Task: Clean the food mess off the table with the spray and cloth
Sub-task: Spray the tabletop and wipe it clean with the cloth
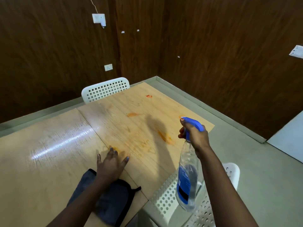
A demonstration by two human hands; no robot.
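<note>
My right hand (196, 136) grips the neck and trigger of a clear spray bottle (187, 176) with a blue nozzle and blue label, held above the table's right edge. My left hand (111, 163) lies flat with spread fingers on the light wooden table (57, 145). A dark grey cloth (113, 202) lies under my left forearm at the near edge. Orange food smears mark the table: one streak (165, 136) near the bottle, a patch (132, 114) further back, a red spot (148, 96) near the far edge, and faint smudges (142, 148) by my left fingertips.
A white perforated chair (105, 90) stands at the table's far side. Another white perforated chair (196, 202) sits at the near right, below the bottle. Dark wood walls close the corner behind. Grey floor (262, 169) lies to the right.
</note>
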